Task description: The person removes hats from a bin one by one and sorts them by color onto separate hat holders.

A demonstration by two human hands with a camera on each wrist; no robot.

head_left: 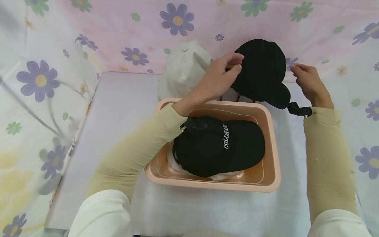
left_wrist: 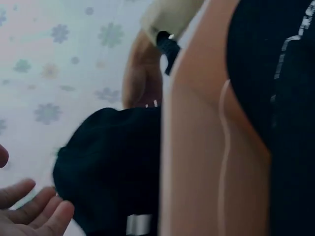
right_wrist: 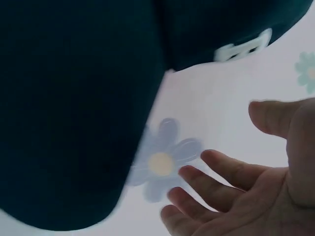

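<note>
One black cap already in the pink tub. Second black hat pinched by left hand behind the tub; right hand spread, just beside it. White hat still on the surface.

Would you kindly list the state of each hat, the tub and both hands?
Plain black hat: upright behind the tub, left hand on its crown.
Lettered cap: lying in the tub.
White hat: behind the tub, untouched.
Tub: holds hats.
Left hand: touching.
Right hand: open, empty.
</note>
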